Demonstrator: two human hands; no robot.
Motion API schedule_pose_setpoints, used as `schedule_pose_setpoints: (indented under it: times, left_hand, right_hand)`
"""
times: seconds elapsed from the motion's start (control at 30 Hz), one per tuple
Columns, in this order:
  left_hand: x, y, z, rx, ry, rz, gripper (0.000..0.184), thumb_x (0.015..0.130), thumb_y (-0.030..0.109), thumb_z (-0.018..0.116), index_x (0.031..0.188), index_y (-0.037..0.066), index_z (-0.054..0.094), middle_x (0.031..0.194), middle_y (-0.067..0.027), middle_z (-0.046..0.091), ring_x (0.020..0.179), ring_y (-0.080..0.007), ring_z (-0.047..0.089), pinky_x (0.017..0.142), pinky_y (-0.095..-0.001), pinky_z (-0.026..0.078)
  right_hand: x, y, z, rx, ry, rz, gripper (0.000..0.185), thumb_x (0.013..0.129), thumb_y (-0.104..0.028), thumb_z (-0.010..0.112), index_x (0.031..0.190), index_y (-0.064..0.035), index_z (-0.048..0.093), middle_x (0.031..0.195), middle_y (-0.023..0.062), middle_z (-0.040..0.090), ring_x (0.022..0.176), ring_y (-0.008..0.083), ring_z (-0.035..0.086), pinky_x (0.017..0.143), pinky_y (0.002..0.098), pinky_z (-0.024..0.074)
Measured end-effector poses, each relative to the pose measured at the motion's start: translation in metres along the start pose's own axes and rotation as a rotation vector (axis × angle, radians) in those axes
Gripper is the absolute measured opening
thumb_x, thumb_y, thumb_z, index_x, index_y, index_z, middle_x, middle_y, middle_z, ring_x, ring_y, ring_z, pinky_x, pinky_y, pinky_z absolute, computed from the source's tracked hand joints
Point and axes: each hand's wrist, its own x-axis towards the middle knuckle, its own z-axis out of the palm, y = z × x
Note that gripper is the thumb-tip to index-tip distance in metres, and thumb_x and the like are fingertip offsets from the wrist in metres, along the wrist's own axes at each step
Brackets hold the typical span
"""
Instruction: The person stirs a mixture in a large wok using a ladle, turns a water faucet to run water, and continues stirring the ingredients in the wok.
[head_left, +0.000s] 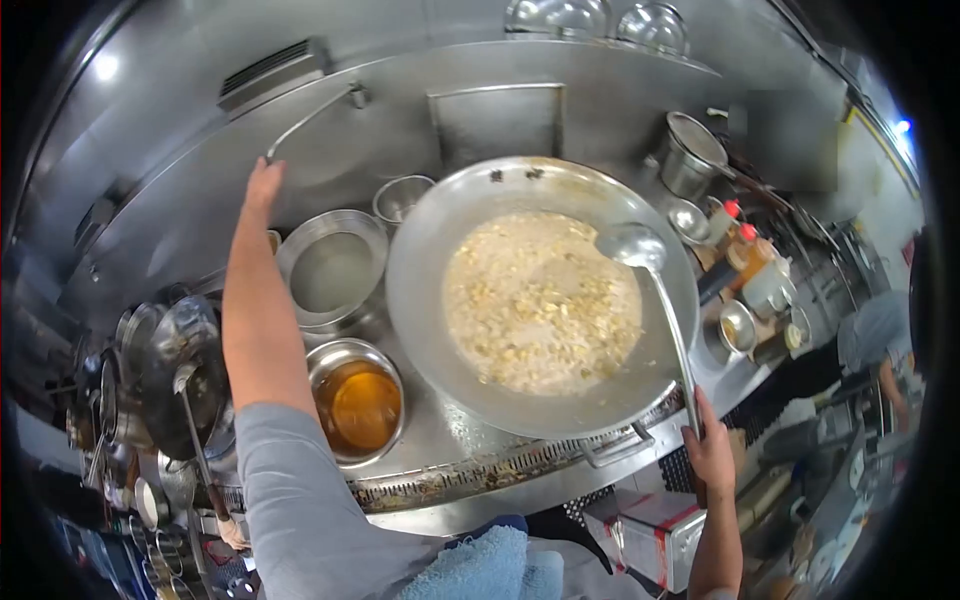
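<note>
My left hand (264,186) reaches far forward, its fingers closed round the near end of a metal swing faucet (310,115) on the back wall. My right hand (712,455) grips the handle of a long steel ladle (632,245). The ladle's bowl rests over the right side of a big wok (420,340). Inside the wok is a pale, milky liquid (540,300) with many small yellowish pieces. Left of the wok stand a pot of cloudy liquid (332,272) and a bowl of amber oil-like liquid (358,405).
Sauce bottles (740,250) and a strainer-topped pot (690,160) stand to the right. Stacked dark woks (180,370) are at the left, with another person's hand (232,533) below. A co-worker (875,335) is at far right. A tin box (650,540) sits below the counter edge.
</note>
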Motion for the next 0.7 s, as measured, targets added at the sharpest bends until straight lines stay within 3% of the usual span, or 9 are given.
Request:
schedule_pose_setpoints:
  times: [0.07, 0.1, 0.2, 0.23, 0.33, 0.4, 0.47, 0.57, 0.7]
  left_hand:
    - [0.002, 0.030, 0.001, 0.071, 0.002, -0.026, 0.076, 0.090, 0.044, 0.056, 0.148, -0.004, 0.043, 0.146, -0.0296, 0.049, 0.140, -0.0402, 0.044, 0.117, -0.0393, 0.034]
    - [0.009, 0.031, 0.000, 0.194, 0.027, -0.023, 0.073, 0.090, 0.045, 0.055, 0.146, -0.002, 0.048, 0.144, -0.0282, 0.052, 0.138, -0.0401, 0.046, 0.116, -0.0396, 0.035]
    - [0.000, 0.052, -0.006, 0.365, 0.038, 0.055, 0.060, 0.089, 0.047, 0.053, 0.131, 0.005, 0.064, 0.130, -0.0237, 0.064, 0.127, -0.0398, 0.057, 0.108, -0.0427, 0.042]
    - [-0.011, 0.061, -0.006, 0.393, 0.024, 0.093, 0.056, 0.089, 0.047, 0.053, 0.125, 0.008, 0.069, 0.123, -0.0221, 0.068, 0.122, -0.0397, 0.061, 0.105, -0.0442, 0.045]
    - [-0.016, 0.088, 0.005, 0.331, -0.010, 0.116, 0.046, 0.087, 0.046, 0.053, 0.108, 0.011, 0.076, 0.104, -0.0198, 0.074, 0.102, -0.0375, 0.069, 0.092, -0.0452, 0.051]
    - [0.010, 0.089, 0.028, 0.170, -0.280, 0.085, 0.041, 0.087, 0.041, 0.056, 0.098, 0.007, 0.076, 0.091, -0.0174, 0.075, 0.091, -0.0337, 0.071, 0.083, -0.0448, 0.052]
    - [-0.041, 0.144, 0.048, -0.291, -0.301, -0.115, 0.037, 0.089, 0.037, 0.060, 0.103, 0.006, 0.073, 0.094, -0.0130, 0.075, 0.095, -0.0276, 0.070, 0.088, -0.0429, 0.051]
    - [-0.063, 0.181, 0.076, -0.519, -0.444, -0.163, 0.041, 0.092, 0.037, 0.062, 0.116, 0.004, 0.067, 0.110, -0.0112, 0.071, 0.112, -0.0258, 0.064, 0.098, -0.0471, 0.046]
    - [-0.068, 0.206, 0.108, -0.501, -0.446, -0.168, 0.051, 0.094, 0.040, 0.061, 0.129, 0.003, 0.060, 0.128, -0.0126, 0.063, 0.124, -0.0263, 0.055, 0.104, -0.0514, 0.041]
  right_hand:
    - [0.000, 0.005, 0.001, -0.024, 0.038, -0.079, 0.073, 0.085, 0.004, 0.064, 0.153, -0.0065, 0.039, 0.113, 0.0304, 0.066, 0.102, 0.0426, 0.068, 0.090, 0.0350, 0.0503]
    - [0.000, -0.015, -0.008, 0.040, -0.075, 0.161, 0.073, 0.085, 0.005, 0.063, 0.153, -0.0045, 0.039, 0.125, 0.0303, 0.063, 0.117, 0.0414, 0.064, 0.097, 0.0372, 0.0482]
    - [-0.004, -0.002, -0.004, 0.028, -0.044, 0.085, 0.073, 0.085, 0.004, 0.064, 0.153, -0.0047, 0.039, 0.125, 0.0296, 0.064, 0.116, 0.0409, 0.065, 0.097, 0.0373, 0.0481]
    - [-0.004, 0.004, 0.000, 0.006, 0.014, -0.020, 0.073, 0.085, 0.004, 0.064, 0.153, -0.0075, 0.039, 0.103, 0.0310, 0.066, 0.096, 0.0452, 0.068, 0.084, 0.0369, 0.0523]
    - [-0.004, 0.013, 0.007, 0.030, 0.077, -0.128, 0.074, 0.085, 0.003, 0.065, 0.153, -0.0079, 0.039, 0.107, 0.0301, 0.067, 0.100, 0.0452, 0.067, 0.087, 0.0378, 0.0518]
    - [-0.005, 0.012, 0.007, 0.022, 0.060, -0.098, 0.074, 0.085, 0.003, 0.065, 0.154, -0.0077, 0.038, 0.110, 0.0293, 0.067, 0.104, 0.0450, 0.066, 0.089, 0.0380, 0.0513]
    - [-0.005, 0.007, 0.004, 0.012, 0.043, -0.063, 0.074, 0.085, 0.003, 0.064, 0.154, -0.0079, 0.038, 0.113, 0.0289, 0.067, 0.106, 0.0451, 0.066, 0.090, 0.0380, 0.0510]
    - [-0.011, 0.004, 0.000, 0.009, 0.038, -0.080, 0.075, 0.085, 0.003, 0.064, 0.154, -0.0090, 0.038, 0.113, 0.0293, 0.067, 0.108, 0.0457, 0.065, 0.090, 0.0380, 0.0510]
    - [-0.014, 0.014, 0.004, 0.047, 0.058, -0.109, 0.075, 0.085, 0.002, 0.065, 0.154, -0.0107, 0.038, 0.111, 0.0302, 0.066, 0.107, 0.0472, 0.064, 0.090, 0.0394, 0.0510]
